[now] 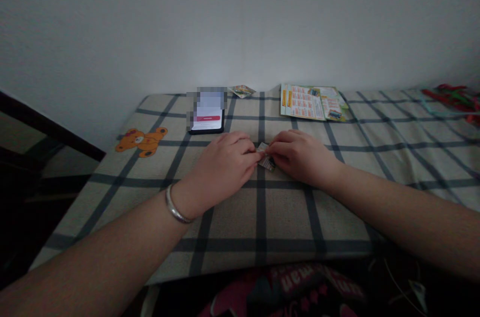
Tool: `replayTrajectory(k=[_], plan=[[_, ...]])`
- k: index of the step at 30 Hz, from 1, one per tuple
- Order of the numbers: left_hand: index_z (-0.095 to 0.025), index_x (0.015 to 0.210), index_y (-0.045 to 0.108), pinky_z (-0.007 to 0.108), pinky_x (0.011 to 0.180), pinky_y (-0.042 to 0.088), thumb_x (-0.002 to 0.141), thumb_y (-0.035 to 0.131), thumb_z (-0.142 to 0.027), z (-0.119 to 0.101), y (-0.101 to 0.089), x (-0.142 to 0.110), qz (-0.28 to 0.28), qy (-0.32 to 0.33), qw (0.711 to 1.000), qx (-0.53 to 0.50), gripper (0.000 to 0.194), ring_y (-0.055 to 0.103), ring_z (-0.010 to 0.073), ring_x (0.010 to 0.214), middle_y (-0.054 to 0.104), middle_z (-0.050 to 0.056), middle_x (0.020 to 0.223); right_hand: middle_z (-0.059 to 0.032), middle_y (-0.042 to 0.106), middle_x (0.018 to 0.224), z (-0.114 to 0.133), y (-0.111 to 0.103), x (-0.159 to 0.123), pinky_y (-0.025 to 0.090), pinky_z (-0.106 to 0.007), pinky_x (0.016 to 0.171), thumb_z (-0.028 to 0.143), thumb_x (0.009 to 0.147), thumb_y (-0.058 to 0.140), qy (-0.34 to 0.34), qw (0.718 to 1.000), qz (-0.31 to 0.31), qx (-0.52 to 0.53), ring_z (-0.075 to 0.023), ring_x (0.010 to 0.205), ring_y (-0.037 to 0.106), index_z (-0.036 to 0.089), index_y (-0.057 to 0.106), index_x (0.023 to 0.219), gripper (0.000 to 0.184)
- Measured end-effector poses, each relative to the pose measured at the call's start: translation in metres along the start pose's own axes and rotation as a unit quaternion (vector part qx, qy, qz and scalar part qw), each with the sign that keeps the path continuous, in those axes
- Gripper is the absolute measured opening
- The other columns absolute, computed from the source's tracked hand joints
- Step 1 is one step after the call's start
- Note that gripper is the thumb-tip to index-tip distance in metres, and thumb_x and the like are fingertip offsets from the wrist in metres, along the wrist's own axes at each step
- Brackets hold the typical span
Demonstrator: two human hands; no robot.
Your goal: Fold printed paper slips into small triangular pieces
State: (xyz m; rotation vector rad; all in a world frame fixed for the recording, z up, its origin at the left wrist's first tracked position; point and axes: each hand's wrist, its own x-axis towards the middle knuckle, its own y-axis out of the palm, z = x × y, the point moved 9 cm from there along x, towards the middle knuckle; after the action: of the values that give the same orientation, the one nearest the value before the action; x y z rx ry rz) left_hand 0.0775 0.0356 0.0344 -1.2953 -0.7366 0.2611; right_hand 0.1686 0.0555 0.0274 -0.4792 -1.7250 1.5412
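Observation:
My left hand (225, 162) and my right hand (300, 157) meet at the middle of a table covered by a beige cloth with dark check lines (270, 217). Both pinch a small folded piece of printed paper (265, 155) between their fingertips, low over the cloth. The paper is mostly hidden by my fingers. A silver bangle (176, 209) sits on my left wrist.
A lit phone (207, 117) lies behind my left hand. A small colourful folded paper (242, 90) lies by the wall. Printed sheets with orange grids (311, 102) lie at the back right. Red and green items (453, 97) sit far right. A bear print (142, 141) marks the cloth's left side.

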Motion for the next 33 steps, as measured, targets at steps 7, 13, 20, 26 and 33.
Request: replayTrajectory(k=[7, 13, 20, 26, 33], plan=[[-0.019, 0.106, 0.068, 0.043, 0.098, 0.047, 0.091, 0.056, -0.023, -0.005, -0.002, -0.001, -0.027, 0.042, 0.999, 0.017, 0.02, 0.055, 0.0244, 0.11, 0.067, 0.005, 0.109, -0.008, 0.067, 0.095, 0.004, -0.001, -0.002, 0.043, -0.031, 0.077, 0.017, 0.091, 0.053, -0.025, 1.0, 0.004, -0.002, -0.0198, 0.086, 0.058, 0.016, 0.072, 0.098, 0.02], [-0.021, 0.106, 0.067, 0.044, 0.095, 0.047, 0.092, 0.053, -0.022, -0.004, -0.001, 0.001, 0.0, 0.008, 1.0, 0.011, 0.02, 0.056, 0.0243, 0.109, 0.067, 0.003, 0.109, -0.0082, 0.067, 0.095, 0.005, 0.0, -0.001, 0.044, -0.031, 0.076, 0.015, 0.09, 0.054, -0.022, 1.0, 0.015, -0.005, -0.0195, 0.086, 0.059, 0.015, 0.072, 0.096, 0.019], [-0.021, 0.109, 0.066, 0.051, 0.101, 0.041, 0.09, 0.053, -0.02, -0.009, 0.001, 0.0, 0.015, -0.001, 0.999, 0.033, 0.023, 0.058, 0.0255, 0.105, 0.067, 0.004, 0.111, -0.0066, 0.069, 0.106, 0.004, -0.006, -0.009, 0.046, -0.031, 0.076, 0.015, 0.09, 0.054, -0.049, 0.999, -0.011, 0.012, -0.0193, 0.091, 0.062, 0.018, 0.071, 0.099, 0.02], [-0.02, 0.106, 0.067, 0.049, 0.101, 0.04, 0.089, 0.054, -0.02, -0.009, -0.001, 0.0, 0.013, 0.007, 0.999, 0.038, 0.022, 0.058, 0.025, 0.104, 0.068, 0.005, 0.11, -0.0047, 0.069, 0.107, 0.008, -0.007, -0.008, 0.045, -0.031, 0.072, 0.016, 0.089, 0.055, -0.059, 0.998, 0.003, -0.031, -0.0208, 0.092, 0.062, 0.019, 0.072, 0.097, 0.019], [-0.018, 0.112, 0.065, 0.051, 0.107, 0.035, 0.086, 0.054, -0.018, -0.012, 0.001, 0.0, 0.031, 0.018, 0.999, 0.038, 0.028, 0.06, 0.025, 0.108, 0.068, 0.006, 0.113, -0.0051, 0.068, 0.105, 0.013, -0.007, -0.003, 0.041, -0.03, 0.068, 0.015, 0.09, 0.055, -0.069, 0.995, 0.037, -0.069, -0.0205, 0.092, 0.06, 0.02, 0.07, 0.094, 0.016]])
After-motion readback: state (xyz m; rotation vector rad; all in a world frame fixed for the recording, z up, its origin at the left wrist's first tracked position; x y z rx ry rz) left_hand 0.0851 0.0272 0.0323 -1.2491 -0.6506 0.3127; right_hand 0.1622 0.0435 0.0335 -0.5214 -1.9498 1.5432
